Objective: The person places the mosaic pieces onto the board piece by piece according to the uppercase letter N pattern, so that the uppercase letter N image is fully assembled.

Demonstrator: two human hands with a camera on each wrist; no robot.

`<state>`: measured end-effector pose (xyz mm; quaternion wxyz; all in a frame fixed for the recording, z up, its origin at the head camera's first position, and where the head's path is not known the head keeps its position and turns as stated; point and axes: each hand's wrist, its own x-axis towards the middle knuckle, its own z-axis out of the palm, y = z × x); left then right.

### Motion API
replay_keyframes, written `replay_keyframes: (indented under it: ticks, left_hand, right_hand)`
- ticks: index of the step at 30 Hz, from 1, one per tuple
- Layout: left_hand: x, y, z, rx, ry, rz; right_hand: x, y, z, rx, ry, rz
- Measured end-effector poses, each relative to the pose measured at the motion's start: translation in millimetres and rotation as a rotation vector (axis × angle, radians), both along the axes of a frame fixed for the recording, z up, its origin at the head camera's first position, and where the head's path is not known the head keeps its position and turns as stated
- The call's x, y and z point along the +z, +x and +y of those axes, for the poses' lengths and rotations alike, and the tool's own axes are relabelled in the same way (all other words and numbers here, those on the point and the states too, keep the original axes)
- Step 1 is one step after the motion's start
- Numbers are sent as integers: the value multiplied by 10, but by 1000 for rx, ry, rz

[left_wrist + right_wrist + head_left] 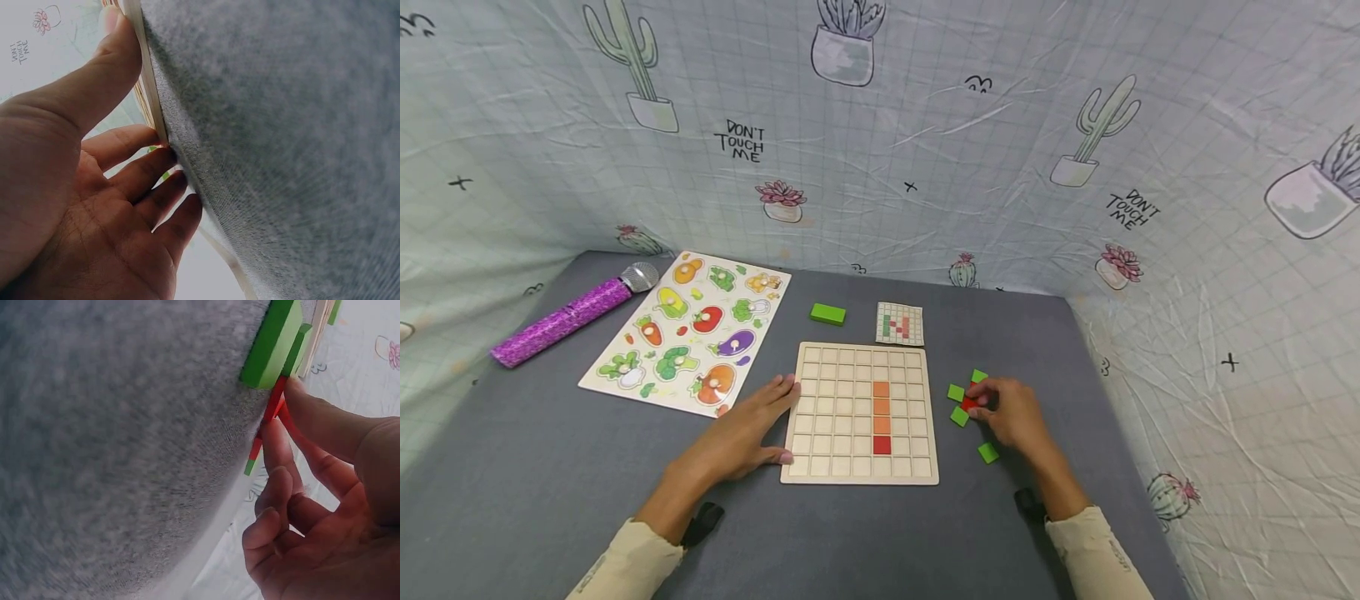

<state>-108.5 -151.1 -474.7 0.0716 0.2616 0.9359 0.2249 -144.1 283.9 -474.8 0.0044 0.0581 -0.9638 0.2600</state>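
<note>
A square wooden grid board (836,407) lies in the middle of the table, with three orange tiles (882,407) above one red tile (882,445) in a single column. My left hand (737,439) rests at its left edge, thumb and fingers spread and touching the side. Right of the board, my right hand (1017,417) pinches a red tile (274,401) between thumb and index finger, low at the table. Several green tiles (959,417) lie around these fingertips, one of them (988,453) apart and nearer me. The fingers partly hide the red.
A small pattern card (899,324) and a green block (828,314) lie beyond the board. To the left are a vegetable puzzle board (688,333) and a purple glitter microphone (572,315). Printed cloth (880,225) hangs behind the grey table (850,542).
</note>
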Motion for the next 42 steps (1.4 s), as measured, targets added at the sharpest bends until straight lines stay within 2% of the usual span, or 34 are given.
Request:
replay_keyframes:
  ticks: [5,16,23,30,42]
  left_hand:
    - [-11,-2,-1,2,1,4]
    - [-23,-17,-6,-10,-2,-6]
    - [-16,-14,-2,-7,4,-10]
    - [-22,-16,-5,-7,-4,-4]
    - [-29,-23,-10,-8,-7,-9]
  right_hand:
    - [3,2,3,17,15,-51]
    - [48,35,-22,47,17,-91]
    - [66,46,7,81,-56,-57]
    - [92,69,5,40,-80,-32]
    - [159,144,-260,29,-146,15]
